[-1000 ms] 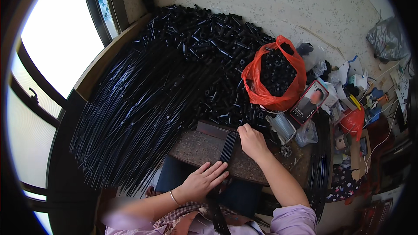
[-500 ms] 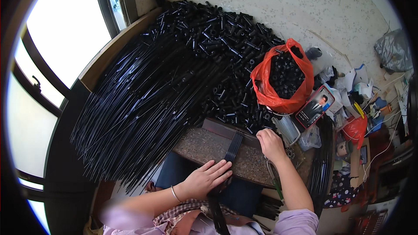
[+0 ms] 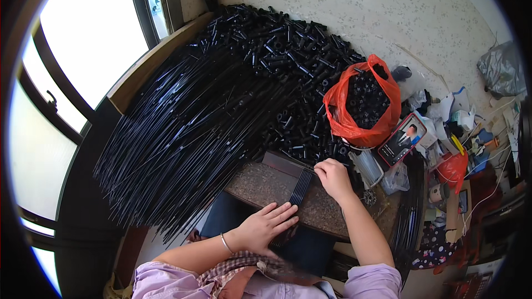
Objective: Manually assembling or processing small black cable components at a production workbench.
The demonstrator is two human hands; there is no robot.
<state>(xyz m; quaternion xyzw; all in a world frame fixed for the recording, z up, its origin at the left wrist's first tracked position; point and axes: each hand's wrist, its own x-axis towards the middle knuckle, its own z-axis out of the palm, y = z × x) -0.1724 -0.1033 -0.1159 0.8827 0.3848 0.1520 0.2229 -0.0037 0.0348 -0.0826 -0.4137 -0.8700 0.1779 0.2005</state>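
Observation:
My left hand (image 3: 269, 225) lies with fingers stretched over the near end of a flat row of thin black rods (image 3: 301, 187). The row rests side by side on a brown speckled work board (image 3: 255, 184). Against the far end of the rods sits a dark reddish-brown bar (image 3: 280, 162). My right hand (image 3: 332, 178) is at the rods' far end, thumb and fingers pinched together. Whatever is between those fingertips is too small to make out. Small metal bits (image 3: 370, 196) are scattered to the right of my right forearm.
A large heap of long black rods (image 3: 172, 133) spreads on the left. Short black tubes (image 3: 288, 50) are piled behind. To the right stand a red plastic bag (image 3: 338, 102) of black parts, a lit phone (image 3: 402, 141) and a clear container (image 3: 366, 167). More rods (image 3: 407, 221) lie far right.
My right hand has moved left and slightly away from me, to the far end of the row of rods. My left hand stays on them. The view has shifted slightly.

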